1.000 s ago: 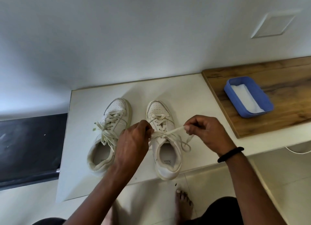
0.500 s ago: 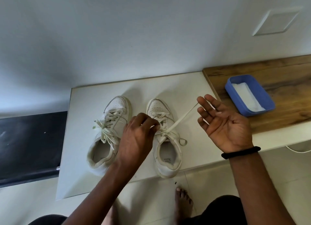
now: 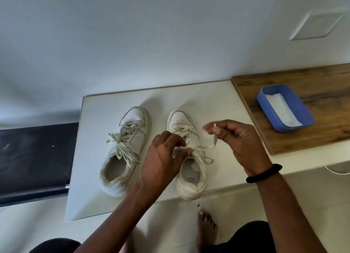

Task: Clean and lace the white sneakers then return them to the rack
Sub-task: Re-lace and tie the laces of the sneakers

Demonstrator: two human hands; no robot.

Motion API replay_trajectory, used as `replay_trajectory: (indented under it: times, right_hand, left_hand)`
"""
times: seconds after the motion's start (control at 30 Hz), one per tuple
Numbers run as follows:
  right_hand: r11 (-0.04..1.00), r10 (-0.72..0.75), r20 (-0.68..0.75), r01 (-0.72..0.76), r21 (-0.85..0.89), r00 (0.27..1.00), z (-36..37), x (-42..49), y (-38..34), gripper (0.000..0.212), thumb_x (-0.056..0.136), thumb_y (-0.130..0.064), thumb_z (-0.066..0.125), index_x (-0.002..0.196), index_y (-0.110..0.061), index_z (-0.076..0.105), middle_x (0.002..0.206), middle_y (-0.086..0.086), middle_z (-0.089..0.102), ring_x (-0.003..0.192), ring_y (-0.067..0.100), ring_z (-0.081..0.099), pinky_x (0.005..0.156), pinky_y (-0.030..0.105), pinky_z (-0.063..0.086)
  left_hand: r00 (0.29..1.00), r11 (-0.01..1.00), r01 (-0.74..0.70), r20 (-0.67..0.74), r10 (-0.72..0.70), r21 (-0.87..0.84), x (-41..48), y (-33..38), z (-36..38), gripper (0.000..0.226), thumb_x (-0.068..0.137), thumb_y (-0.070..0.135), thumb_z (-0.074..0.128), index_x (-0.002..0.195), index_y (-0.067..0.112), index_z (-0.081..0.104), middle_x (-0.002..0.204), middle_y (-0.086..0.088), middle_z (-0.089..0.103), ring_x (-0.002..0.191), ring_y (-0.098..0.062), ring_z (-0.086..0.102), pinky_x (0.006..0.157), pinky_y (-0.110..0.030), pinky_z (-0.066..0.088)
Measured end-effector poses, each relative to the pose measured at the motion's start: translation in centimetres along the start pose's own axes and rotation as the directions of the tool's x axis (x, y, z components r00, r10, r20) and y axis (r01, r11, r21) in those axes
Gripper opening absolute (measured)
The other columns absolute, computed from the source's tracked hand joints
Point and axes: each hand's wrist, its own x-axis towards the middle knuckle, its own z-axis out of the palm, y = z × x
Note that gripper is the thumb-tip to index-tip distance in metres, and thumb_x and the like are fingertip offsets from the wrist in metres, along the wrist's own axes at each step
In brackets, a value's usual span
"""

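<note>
Two white sneakers stand side by side on a white table (image 3: pixel 214 99), toes pointing at the wall. The left sneaker (image 3: pixel 130 139) has its laces tied in a loose bow. My left hand (image 3: pixel 161 158) pinches the lace crossing at the top of the right sneaker (image 3: pixel 189 158). Just right of that shoe's tongue, my right hand (image 3: pixel 238 141) is closed on the free lace end (image 3: pixel 212 143), which loops from the shoe up into my fingers. A small lace loop lies on the shoe's right side.
A blue plastic tray (image 3: pixel 301 118) with white wipes sits on a wooden board (image 3: pixel 325 139) at the right. A dark surface (image 3: pixel 34 158) lies left of the table. My bare foot (image 3: pixel 205 228) is on the tiled floor below the table edge. A white wall stands behind.
My right hand went from pinching the lace to an open palm with the lace across the fingers; now it has closed on the lace end again. My left hand stayed at the crossing.
</note>
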Motion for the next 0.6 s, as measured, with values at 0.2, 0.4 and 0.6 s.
replay_trajectory:
  times: [0.2,0.4,0.6]
  right_hand:
    - [0.91,0.088,0.088,-0.044,-0.413,0.992,3.3,-0.8,-0.5,0.014,0.09,-0.01,0.071,0.095,-0.023,0.074,0.069,-0.009,0.075,0.074,-0.002,0.071,0.08,0.02,0.055]
    - [0.773,0.07,0.063,-0.014,-0.634,0.996,3.6,-1.0,-0.4,0.007,0.083,-0.024,0.077,0.079,-0.03,0.074,0.068,-0.014,0.073,0.069,0.004,0.07,0.07,0.035,0.062]
    - [0.77,0.118,0.029,-0.073,-0.633,0.993,3.6,-1.0,-0.7,0.006,0.084,-0.021,0.077,0.085,-0.026,0.075,0.073,-0.01,0.075,0.072,0.006,0.071,0.072,0.034,0.062]
  left_hand:
    - [0.998,0.999,0.047,0.04,-0.046,-0.019,-0.2,0.4,-0.1,0.007,0.087,0.029,0.073,0.091,0.024,0.07,0.09,0.01,0.059,0.087,-0.01,0.058,0.075,-0.029,0.05]
    - [0.995,0.997,0.075,0.07,-0.073,-0.023,-0.2,0.4,-0.3,0.01,0.087,0.033,0.072,0.095,0.028,0.07,0.093,0.012,0.058,0.09,-0.005,0.056,0.077,-0.02,0.046]
    - [0.992,0.996,0.092,0.084,-0.091,-0.009,-0.1,0.6,-0.2,0.011,0.087,0.031,0.07,0.096,0.024,0.07,0.095,0.01,0.058,0.095,-0.01,0.054,0.08,-0.021,0.043]
